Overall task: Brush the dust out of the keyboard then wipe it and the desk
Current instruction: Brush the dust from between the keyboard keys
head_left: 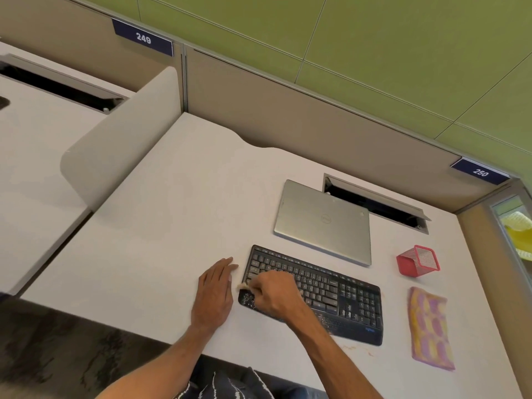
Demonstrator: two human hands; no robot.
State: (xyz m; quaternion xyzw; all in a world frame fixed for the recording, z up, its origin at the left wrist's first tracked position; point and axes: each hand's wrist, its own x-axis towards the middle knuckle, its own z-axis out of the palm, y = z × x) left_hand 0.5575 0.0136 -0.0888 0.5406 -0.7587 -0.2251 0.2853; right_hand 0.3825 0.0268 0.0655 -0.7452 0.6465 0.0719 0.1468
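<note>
The right hand [277, 295] is gripping a brush [242, 286] in curled fingers [258, 290] on the keyboard [334, 289] by the Dell laptop [322, 223], left hand [214, 295] lying flat on the table [172, 226].

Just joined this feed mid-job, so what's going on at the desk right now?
A person is brushing the black keyboard. Their right hand grips a small brush at its left end, where pale specks lie on the palm rest. The left hand rests flat on the desk beside it. The pink and yellow cloth lies untouched to the right, so wiping has not begun. A closed Dell laptop sits behind.
</note>
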